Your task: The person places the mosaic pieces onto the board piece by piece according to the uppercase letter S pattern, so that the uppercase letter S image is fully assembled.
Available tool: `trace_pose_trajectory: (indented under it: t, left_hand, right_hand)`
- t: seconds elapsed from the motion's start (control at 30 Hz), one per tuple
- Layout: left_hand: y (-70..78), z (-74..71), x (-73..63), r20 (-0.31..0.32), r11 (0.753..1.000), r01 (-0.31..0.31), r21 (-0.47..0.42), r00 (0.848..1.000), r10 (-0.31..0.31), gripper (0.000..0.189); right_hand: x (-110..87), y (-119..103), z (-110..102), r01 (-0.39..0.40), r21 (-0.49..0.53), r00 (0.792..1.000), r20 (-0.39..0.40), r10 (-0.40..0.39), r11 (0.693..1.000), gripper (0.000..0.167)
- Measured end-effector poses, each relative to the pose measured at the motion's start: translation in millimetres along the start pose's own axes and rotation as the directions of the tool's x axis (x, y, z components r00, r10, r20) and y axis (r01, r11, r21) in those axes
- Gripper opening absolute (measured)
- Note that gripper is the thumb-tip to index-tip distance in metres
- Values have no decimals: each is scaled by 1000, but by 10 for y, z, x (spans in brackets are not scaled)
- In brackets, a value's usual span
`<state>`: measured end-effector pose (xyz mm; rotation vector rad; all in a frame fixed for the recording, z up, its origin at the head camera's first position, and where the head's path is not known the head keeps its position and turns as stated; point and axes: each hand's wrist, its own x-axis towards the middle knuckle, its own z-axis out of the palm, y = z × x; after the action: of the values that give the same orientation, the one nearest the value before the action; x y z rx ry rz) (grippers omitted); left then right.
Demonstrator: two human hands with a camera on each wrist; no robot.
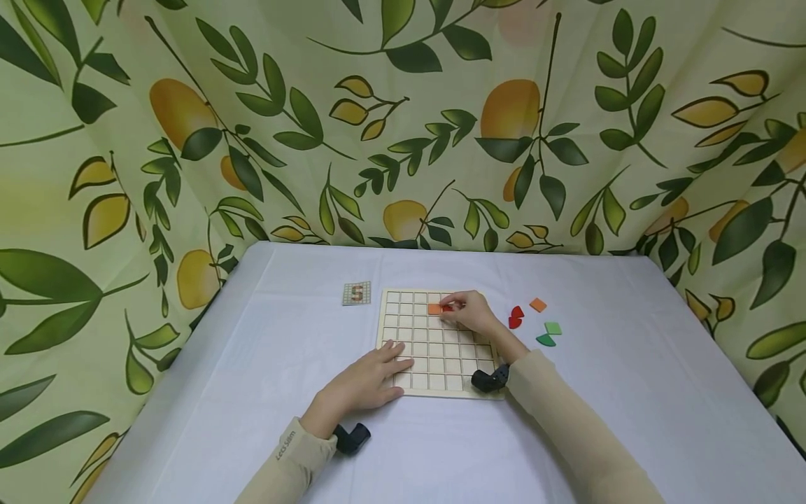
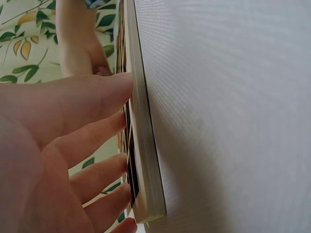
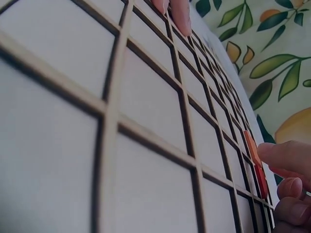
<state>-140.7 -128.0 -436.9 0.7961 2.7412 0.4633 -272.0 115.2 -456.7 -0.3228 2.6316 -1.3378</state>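
Note:
A wooden grid board (image 1: 418,364) lies on the table. In its far rows sits an orange square tile (image 1: 434,309), with a small red piece (image 1: 447,308) right beside it. My right hand (image 1: 469,311) pinches the red piece at the board with curled fingers. The right wrist view shows a fingertip (image 3: 267,153) at the orange tile (image 3: 251,145), with the red piece (image 3: 261,182) just below. My left hand (image 1: 365,378) rests spread on the board's near left corner, its thumb (image 2: 114,90) along the board's edge (image 2: 146,145).
Right of the board lie two red fan-shaped pieces (image 1: 515,317), an orange square (image 1: 538,304), a light green square (image 1: 553,327) and a dark green fan-shaped piece (image 1: 546,340). A small pattern card (image 1: 356,293) lies beyond the board's left side. A leaf-print curtain (image 1: 403,140) hangs behind the table.

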Motion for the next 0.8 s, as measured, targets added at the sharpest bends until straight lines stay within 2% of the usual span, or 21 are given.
trace_pose_trajectory:
  t: [0.27, 0.5, 0.8]
  left_hand:
    - [9, -18, -3, 5, 1000, 7, -13, 1000, -7, 52]
    - [9, -22, -3, 7, 1000, 4, -17, 1000, -4, 52]
    - [3, -16, 1, 6, 1000, -6, -3, 1000, 6, 52]
  right_hand:
    - [-91, 30, -79, 48, 1, 999, 5, -48, 999, 26]
    - [-173, 20, -122, 40, 29, 999, -3, -40, 999, 24]
    - [-305, 33, -194, 69, -1, 998, -5, -69, 998, 24]
